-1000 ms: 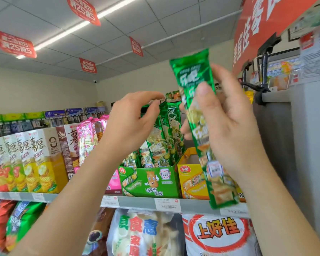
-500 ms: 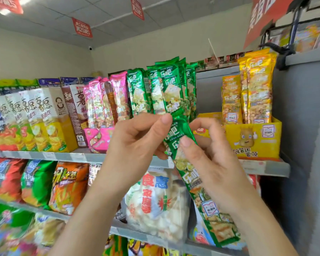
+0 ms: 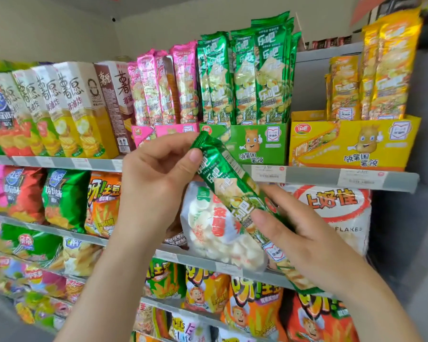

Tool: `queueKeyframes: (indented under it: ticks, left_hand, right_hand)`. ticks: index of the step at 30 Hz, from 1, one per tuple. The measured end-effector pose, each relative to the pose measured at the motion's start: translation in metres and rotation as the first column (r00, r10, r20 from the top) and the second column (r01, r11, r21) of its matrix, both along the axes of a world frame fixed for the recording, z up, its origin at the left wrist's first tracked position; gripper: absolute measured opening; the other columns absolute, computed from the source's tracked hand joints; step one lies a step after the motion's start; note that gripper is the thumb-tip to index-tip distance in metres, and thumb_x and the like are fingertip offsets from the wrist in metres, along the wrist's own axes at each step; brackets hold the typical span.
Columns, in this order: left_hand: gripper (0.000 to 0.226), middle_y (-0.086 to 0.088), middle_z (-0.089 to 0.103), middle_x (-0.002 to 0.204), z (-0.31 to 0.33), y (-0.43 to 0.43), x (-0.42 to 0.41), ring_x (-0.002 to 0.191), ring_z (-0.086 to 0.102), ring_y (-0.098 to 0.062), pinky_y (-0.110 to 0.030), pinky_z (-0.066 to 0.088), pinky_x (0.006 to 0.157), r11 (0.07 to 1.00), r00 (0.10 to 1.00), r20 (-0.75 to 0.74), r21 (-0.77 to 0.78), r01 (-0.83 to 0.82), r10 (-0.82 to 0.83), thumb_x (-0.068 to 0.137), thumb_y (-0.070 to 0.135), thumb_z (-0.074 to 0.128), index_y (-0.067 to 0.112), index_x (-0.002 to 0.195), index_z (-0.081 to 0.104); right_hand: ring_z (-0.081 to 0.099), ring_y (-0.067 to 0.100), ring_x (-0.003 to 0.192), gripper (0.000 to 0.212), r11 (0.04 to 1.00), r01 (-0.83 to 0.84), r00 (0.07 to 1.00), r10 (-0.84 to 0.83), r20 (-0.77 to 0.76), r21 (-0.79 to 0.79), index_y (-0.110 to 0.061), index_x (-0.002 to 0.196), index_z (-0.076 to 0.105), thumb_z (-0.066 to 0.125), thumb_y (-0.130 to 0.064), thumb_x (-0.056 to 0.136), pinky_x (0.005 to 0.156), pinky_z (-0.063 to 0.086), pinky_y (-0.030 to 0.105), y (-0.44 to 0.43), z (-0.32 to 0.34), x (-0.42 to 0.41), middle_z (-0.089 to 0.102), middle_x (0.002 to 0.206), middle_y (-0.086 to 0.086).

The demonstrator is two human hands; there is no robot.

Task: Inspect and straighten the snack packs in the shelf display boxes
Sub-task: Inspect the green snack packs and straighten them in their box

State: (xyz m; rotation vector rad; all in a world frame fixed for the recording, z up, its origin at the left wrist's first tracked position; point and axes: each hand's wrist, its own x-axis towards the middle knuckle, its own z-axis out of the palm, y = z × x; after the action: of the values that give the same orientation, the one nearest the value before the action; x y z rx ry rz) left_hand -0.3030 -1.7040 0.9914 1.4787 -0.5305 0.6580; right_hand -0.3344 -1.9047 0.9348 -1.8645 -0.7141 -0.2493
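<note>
Foil wrappers fill the head view, glossy and crinkled, catching the shop light. At the centre of the frame a long, narrow green snack pack (image 3: 230,191) slants from upper left down to lower right. It is out of its box and held in front of the shelf edge (image 3: 393,180).

The left hand (image 3: 156,183) pinches the pack's crimped top end, thumb on the front, curled fingers behind. The right hand (image 3: 299,233) grips the lower half with the thumb laid across the printed face and the fingers wrapped round the back. Both hands are clamped on the one pack and set apart along its length, with the forearms rising from the bottom of the frame.

Just above the pack, the green display box (image 3: 257,144), matt cardboard with a cartoon potato, holds a row of upright green packs (image 3: 245,77). Left of it, pink packs (image 3: 163,87) stand in a pink box (image 3: 168,132). At upper right, yellow packs (image 3: 381,70) stand in a yellow box (image 3: 351,144) with some room at its left. Tall rectangular cartons (image 3: 79,107) line the left of that shelf.

Behind the hands, on the shelf below, sits a clear plastic bag of pale round crackers (image 3: 208,230).
</note>
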Motion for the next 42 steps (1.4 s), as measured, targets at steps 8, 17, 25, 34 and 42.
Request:
queueKeyframes:
  ticks: [8, 17, 25, 34, 42]
  left_hand:
    - [0.023, -0.014, 0.070, 0.085, -0.009, 0.015, -0.016, 0.079, 0.062, -0.039, -0.051, 0.051, 0.067, 0.987, 0.998, -0.025, 0.151, -0.054, 0.058, 0.084, 0.041, 0.066, 0.023, 0.090, 0.080]
    - [0.039, -0.010, 0.047, 0.059, -0.023, 0.021, -0.009, 0.061, 0.043, -0.017, -0.043, 0.047, 0.069, 0.987, 0.991, -0.050, -0.101, -0.126, 0.121, 0.094, 0.029, 0.063, -0.003, 0.070, 0.063]
    - [0.009, 0.009, 0.070, 0.070, -0.022, 0.031, -0.004, 0.065, 0.062, -0.006, -0.018, 0.053, 0.061, 0.989, 0.988, -0.113, -0.091, -0.116, 0.106, 0.083, 0.033, 0.074, 0.029, 0.076, 0.077]
    - [0.012, 0.015, 0.071, 0.064, -0.024, 0.031, -0.008, 0.059, 0.062, 0.002, -0.011, 0.047, 0.057, 0.978, 0.979, -0.037, -0.053, -0.202, 0.200, 0.080, 0.013, 0.077, 0.024, 0.075, 0.074]
    - [0.008, 0.012, 0.065, 0.061, -0.027, 0.029, -0.004, 0.058, 0.050, -0.008, -0.018, 0.040, 0.055, 0.984, 0.993, -0.072, -0.147, -0.100, 0.090, 0.078, 0.028, 0.076, 0.030, 0.070, 0.077]
  right_hand:
    - [0.065, 0.017, 0.067, 0.037, 0.984, 0.109, 0.994, -0.108, 0.014, -0.143, -0.053, 0.120, 0.049, 0.042, -0.070, 0.087, 0.058, 0.050, 0.033, 0.016, -0.007, -0.014, 0.069, 0.087, -0.010]
    - [0.062, -0.003, 0.089, 0.054, 0.962, 0.194, 0.980, -0.179, 0.090, -0.194, -0.055, 0.139, 0.032, 0.046, -0.067, 0.089, 0.065, 0.044, 0.011, 0.028, -0.023, -0.024, 0.061, 0.109, -0.028]
    - [0.061, 0.002, 0.087, 0.035, 0.933, 0.352, 0.915, -0.327, 0.237, -0.071, -0.048, 0.127, 0.049, 0.053, -0.055, 0.093, 0.066, 0.042, 0.010, 0.034, -0.035, -0.028, 0.063, 0.105, -0.020]
    - [0.061, 0.002, 0.092, 0.045, 0.890, 0.454, 0.846, -0.446, 0.293, 0.046, -0.035, 0.129, 0.055, 0.056, -0.056, 0.089, 0.072, 0.044, 0.011, 0.038, -0.039, -0.032, 0.062, 0.101, -0.015]
    - [0.057, 0.005, 0.079, 0.030, 0.886, 0.453, 0.852, -0.462, 0.245, 0.096, -0.033, 0.118, 0.063, 0.052, -0.047, 0.093, 0.062, 0.039, 0.009, 0.038, -0.041, -0.036, 0.055, 0.086, -0.015]
